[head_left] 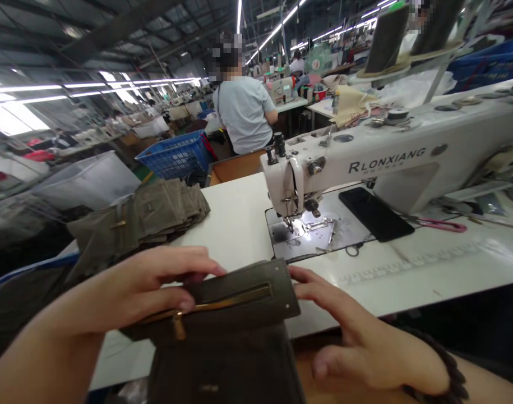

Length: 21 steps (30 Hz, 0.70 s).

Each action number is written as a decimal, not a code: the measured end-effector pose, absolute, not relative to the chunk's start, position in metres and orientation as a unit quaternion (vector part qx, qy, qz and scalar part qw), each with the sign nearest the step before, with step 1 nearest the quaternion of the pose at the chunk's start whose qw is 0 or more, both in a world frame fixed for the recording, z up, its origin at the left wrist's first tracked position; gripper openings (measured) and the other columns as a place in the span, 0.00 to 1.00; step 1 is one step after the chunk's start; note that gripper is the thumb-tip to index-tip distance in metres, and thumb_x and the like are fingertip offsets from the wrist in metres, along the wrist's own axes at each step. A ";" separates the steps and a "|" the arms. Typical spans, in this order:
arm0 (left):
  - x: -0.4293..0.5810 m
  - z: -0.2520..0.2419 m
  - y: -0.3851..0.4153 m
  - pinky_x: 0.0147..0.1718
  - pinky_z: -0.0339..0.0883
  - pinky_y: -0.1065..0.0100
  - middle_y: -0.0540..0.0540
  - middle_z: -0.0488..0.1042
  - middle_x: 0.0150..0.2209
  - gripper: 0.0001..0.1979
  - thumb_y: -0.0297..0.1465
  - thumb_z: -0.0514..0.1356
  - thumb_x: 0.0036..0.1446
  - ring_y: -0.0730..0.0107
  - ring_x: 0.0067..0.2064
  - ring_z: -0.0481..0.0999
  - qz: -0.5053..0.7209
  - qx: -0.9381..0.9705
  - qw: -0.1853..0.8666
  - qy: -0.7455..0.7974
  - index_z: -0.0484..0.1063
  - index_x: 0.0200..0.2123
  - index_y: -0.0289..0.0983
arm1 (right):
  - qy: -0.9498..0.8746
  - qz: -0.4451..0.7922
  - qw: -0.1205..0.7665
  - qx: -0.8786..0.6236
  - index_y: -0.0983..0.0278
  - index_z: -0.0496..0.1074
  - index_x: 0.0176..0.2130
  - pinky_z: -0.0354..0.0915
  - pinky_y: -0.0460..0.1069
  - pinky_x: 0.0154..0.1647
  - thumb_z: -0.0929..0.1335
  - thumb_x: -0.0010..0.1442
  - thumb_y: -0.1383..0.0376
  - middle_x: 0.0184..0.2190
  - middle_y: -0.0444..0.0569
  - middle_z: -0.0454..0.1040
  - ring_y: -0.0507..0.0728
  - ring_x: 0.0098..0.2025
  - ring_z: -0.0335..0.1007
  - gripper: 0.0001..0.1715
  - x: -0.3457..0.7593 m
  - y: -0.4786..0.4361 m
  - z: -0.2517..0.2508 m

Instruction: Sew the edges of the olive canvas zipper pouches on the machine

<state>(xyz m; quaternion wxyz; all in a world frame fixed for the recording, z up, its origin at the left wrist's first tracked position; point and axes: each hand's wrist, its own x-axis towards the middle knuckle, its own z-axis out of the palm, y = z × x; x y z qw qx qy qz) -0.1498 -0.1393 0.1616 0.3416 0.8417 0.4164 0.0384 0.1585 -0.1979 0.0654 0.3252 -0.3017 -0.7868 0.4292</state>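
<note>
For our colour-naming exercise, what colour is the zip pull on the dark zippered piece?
Gold-coloured; the zip pull shows best in the head view.

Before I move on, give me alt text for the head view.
The left hand pinches a dark olive zippered piece while the right hand, thumb spread, is at its right edge. Ahead is a white sewing machine with a black phone lying near it; olive fabric is piled to the left.

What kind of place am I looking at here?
Most likely a sewing workshop or factory floor. A sewing machine sits on the white table, a large dark thread spool stands above it, and a stack of olive pieces lies to the left.
</note>
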 end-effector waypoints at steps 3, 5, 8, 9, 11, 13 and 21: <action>-0.106 0.150 -0.123 0.32 0.62 0.75 0.48 0.70 0.32 0.14 0.36 0.57 0.54 0.70 0.33 0.68 -0.003 0.833 0.421 0.358 0.70 0.43 0.39 | -0.760 0.474 0.356 -0.266 0.57 0.59 0.56 0.48 0.56 0.58 0.67 0.55 0.59 0.59 0.51 0.51 0.59 0.60 0.46 0.30 0.146 -0.190 0.068; -0.098 0.143 -0.120 0.33 0.63 0.75 0.48 0.69 0.33 0.15 0.37 0.57 0.53 0.70 0.34 0.68 0.017 0.815 0.452 0.362 0.69 0.44 0.38 | -0.735 0.457 0.392 -0.312 0.59 0.64 0.52 0.45 0.56 0.59 0.67 0.55 0.61 0.60 0.50 0.50 0.59 0.61 0.42 0.25 0.141 -0.183 0.062; -0.099 0.135 -0.123 0.36 0.65 0.73 0.47 0.69 0.36 0.16 0.37 0.56 0.54 0.69 0.37 0.69 0.044 0.810 0.444 0.381 0.68 0.46 0.37 | -0.713 0.469 0.419 -0.311 0.62 0.70 0.45 0.55 0.53 0.54 0.65 0.56 0.62 0.53 0.50 0.62 0.58 0.54 0.57 0.15 0.137 -0.172 0.056; -0.099 0.132 -0.125 0.38 0.65 0.72 0.46 0.69 0.38 0.16 0.37 0.55 0.55 0.68 0.39 0.69 0.055 0.821 0.420 0.382 0.67 0.47 0.38 | -0.706 0.474 0.432 -0.300 0.62 0.71 0.42 0.59 0.51 0.50 0.65 0.57 0.62 0.48 0.49 0.67 0.56 0.48 0.63 0.13 0.137 -0.168 0.056; -0.095 0.123 -0.133 0.46 0.63 0.67 0.44 0.66 0.46 0.22 0.37 0.57 0.54 0.64 0.47 0.67 0.073 0.856 0.336 0.385 0.62 0.52 0.39 | -0.690 0.459 0.473 -0.301 0.63 0.72 0.38 0.64 0.48 0.42 0.64 0.58 0.63 0.37 0.46 0.72 0.53 0.38 0.67 0.10 0.136 -0.163 0.057; -0.087 0.111 -0.142 0.52 0.57 0.62 0.41 0.58 0.54 0.33 0.37 0.61 0.49 0.58 0.54 0.61 0.090 0.884 0.224 0.400 0.53 0.57 0.39 | -0.677 0.427 0.507 -0.319 0.63 0.72 0.34 0.64 0.47 0.38 0.64 0.57 0.63 0.32 0.45 0.72 0.52 0.34 0.67 0.09 0.137 -0.160 0.060; -0.085 0.116 -0.162 0.45 0.64 0.69 0.46 0.69 0.47 0.25 0.31 0.55 0.55 0.63 0.46 0.70 0.029 0.867 0.290 0.405 0.55 0.56 0.40 | -0.752 0.426 0.416 -0.284 0.61 0.72 0.40 0.62 0.46 0.42 0.67 0.55 0.67 0.39 0.45 0.71 0.52 0.40 0.66 0.10 0.151 -0.161 0.070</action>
